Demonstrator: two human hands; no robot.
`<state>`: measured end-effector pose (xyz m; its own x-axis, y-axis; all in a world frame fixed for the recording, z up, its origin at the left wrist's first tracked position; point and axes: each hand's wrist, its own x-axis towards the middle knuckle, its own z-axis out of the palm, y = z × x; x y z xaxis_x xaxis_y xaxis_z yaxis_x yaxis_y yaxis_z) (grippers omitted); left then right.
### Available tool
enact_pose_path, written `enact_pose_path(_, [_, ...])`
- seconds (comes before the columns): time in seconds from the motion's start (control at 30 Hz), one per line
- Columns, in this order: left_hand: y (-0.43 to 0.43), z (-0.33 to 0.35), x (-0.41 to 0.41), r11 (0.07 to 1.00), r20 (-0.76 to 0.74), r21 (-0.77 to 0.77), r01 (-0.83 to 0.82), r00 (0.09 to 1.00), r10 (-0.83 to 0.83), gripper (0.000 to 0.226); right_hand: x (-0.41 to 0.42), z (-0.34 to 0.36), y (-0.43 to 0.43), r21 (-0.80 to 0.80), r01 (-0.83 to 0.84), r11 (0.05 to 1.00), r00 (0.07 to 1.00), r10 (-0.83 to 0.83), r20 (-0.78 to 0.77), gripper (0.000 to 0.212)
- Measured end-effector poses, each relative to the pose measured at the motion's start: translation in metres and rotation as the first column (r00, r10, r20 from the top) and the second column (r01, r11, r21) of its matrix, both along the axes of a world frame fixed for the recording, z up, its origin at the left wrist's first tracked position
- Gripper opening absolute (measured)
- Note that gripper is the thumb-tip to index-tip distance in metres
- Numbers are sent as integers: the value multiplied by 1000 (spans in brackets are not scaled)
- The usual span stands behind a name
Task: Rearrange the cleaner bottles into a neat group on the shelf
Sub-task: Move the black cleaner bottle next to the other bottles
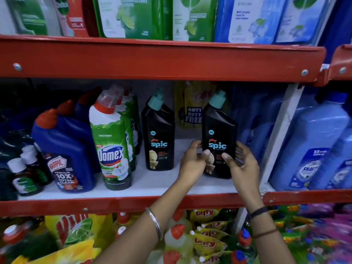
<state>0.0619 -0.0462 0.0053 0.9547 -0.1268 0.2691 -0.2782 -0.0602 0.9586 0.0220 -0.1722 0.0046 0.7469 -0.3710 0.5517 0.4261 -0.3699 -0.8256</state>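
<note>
Both hands clasp black "spic" bottle, seemingly upright.

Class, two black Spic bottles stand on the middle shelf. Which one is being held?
The right-hand Spic bottle, gripped low on both sides by the left hand and right hand. The other Spic bottle, beside the Domex bottle, stands untouched.

bare shelf gap between black bottles

Two black teal-capped Spic bottles upright, apart, on shelf.
</note>
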Motion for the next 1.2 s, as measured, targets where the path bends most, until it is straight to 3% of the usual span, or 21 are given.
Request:
enact_pose_path(0.13, [41,3,-30,966,204,142,-217,961,186,29,-7,0,27,-1,-148,989,989,148,-1,41])
enact_pose_path(0.23, [71,2,-46,928,285,163,-336,916,282,34,-10,-2,53,11,-225,974,974,225,19,41])
enact_pose_path(0.6, [126,-16,-57,806,313,211,-553,819,481,37,4,-17,119,84,-409,909,908,415,-65,41])
enact_pose_path(0.73, [131,-19,-60,824,309,204,-529,833,459,37,5,-19,123,79,-397,915,910,403,-99,40])
enact_pose_path(0.9, [138,-21,-60,894,263,244,-377,913,313,52,-1,-22,118,92,-345,934,926,355,-129,43])
enact_pose_path(1.03, [146,-16,-71,895,214,355,-269,956,202,68,-14,-27,117,237,-392,889,892,430,-136,51])
enact_pose_path(1.2, [150,-10,-74,891,196,387,-236,966,170,64,-18,-20,118,374,-437,818,849,512,-129,49])
